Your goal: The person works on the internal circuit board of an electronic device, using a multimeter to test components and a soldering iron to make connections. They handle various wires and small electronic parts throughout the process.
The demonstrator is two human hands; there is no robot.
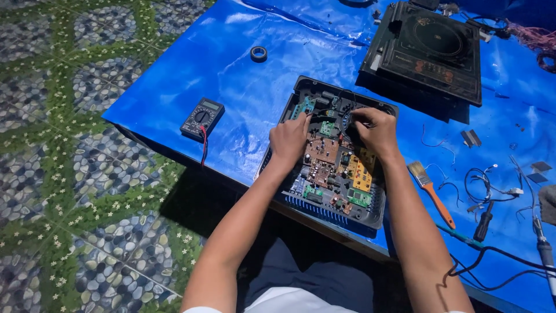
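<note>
Open black plastic appliance base point(370, 217), rectangular with ribbed vents along its near edge, lying flat on the glossy, creased blue tarpaulin point(243, 87); landmark for all entries below. Its inside is packed with circuit boards: brown, green and one yellow panel (components too small to tell apart).

Left hand point(289, 141): resting on the boards at the base's left-centre, fingers curled together and pressing down; whether anything is pinched cannot be told.

Right hand point(376, 130): at the base's far right corner, fingers bunched on thin dark wires point(343, 103).

Left of the base, well apart: black rectangular multimeter point(202, 118) with round dial and a red lead trailing off the tarpaulin edge.

Beyond the base, to the left: small ring of black tape point(259, 54).

Beyond the base, to the right: black glass-topped cooker panel point(425, 49), flat and square.

Right of the base: bristle brush with orange handle point(431, 192), then loose tangled wires point(483, 185).
</note>
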